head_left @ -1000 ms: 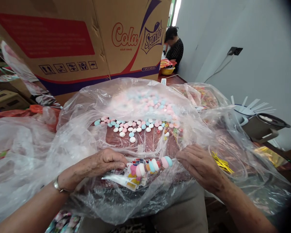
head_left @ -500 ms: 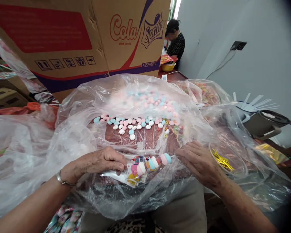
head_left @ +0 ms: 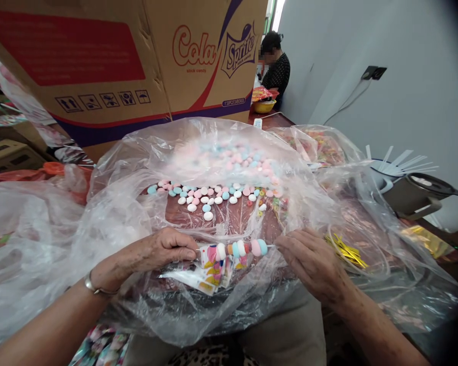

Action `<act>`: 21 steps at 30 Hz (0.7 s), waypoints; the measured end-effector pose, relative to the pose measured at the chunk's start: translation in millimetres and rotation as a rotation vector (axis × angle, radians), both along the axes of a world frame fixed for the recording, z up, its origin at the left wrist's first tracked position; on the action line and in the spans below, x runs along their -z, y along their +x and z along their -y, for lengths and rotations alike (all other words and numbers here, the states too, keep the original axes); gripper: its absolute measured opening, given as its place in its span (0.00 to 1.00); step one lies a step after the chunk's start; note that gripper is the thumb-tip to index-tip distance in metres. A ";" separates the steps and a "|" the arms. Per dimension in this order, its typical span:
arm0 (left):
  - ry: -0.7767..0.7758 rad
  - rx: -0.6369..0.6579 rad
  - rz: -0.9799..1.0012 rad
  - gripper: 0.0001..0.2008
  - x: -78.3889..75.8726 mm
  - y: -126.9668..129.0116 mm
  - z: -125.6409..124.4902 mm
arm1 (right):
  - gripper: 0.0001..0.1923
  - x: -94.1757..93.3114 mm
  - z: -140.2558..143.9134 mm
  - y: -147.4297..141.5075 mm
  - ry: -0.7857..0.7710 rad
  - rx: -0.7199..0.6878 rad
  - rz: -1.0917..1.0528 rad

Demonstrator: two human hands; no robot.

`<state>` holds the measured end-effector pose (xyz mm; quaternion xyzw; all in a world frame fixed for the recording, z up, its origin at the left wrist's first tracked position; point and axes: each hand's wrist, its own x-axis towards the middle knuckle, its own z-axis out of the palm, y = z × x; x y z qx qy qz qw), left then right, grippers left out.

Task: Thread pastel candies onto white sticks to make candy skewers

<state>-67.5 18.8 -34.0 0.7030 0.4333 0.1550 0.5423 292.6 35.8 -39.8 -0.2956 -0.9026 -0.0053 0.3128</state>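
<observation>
A thin white stick strung with pink, white, blue and orange candies (head_left: pixel 241 248) stretches level between my two hands. My left hand (head_left: pixel 167 248) pinches its left end between thumb and fingers. At the other end, the closed fingers of my right hand (head_left: pixel 309 256) grip the stick. Just below the candies lie small printed plastic wrappers (head_left: pixel 211 278), partly covered by them. Loose pink, white and blue candies (head_left: pixel 208 215) are scattered beyond my hands, and more are blurred behind clear plastic sheeting (head_left: pixel 125 213). Small ring-shaped candies (head_left: pixel 261 207) sit at their right side.
Gold twist ties (head_left: pixel 345 251) lie right of my right hand. Farther right stand a dark lidded jug (head_left: pixel 414 195) and a container of white sticks (head_left: pixel 383 170). A large cardboard box (head_left: pixel 114 56) rises behind the candies. Another person (head_left: pixel 277 66) sits in the background.
The candy stick has turned from slanting up to the right to nearly level. Its left end has risen with my left hand, showing more of the wrappers beneath.
</observation>
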 end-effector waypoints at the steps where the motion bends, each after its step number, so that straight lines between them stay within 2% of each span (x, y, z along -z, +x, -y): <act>1: 0.019 0.005 -0.011 0.20 -1.1 0.2 0.3 | 0.11 -0.1 0.0 0.2 -0.025 -0.011 -0.003; 7: 0.091 -0.003 -0.032 0.19 -5.0 1.4 0.9 | 0.10 -5.1 0.0 -0.4 -0.096 -0.096 0.010; 11: 0.103 -0.007 -0.029 0.19 -4.2 0.6 1.1 | 0.10 -5.6 0.8 -1.2 -0.061 -0.066 0.024; 15: 0.103 -0.004 -0.047 0.18 -6.2 0.4 2.0 | 0.12 -3.9 3.3 -2.3 -0.157 -0.106 0.055; 21: 0.131 0.008 -0.056 0.20 -6.8 1.0 0.7 | 0.13 0.2 5.6 -4.2 -0.175 -0.100 0.042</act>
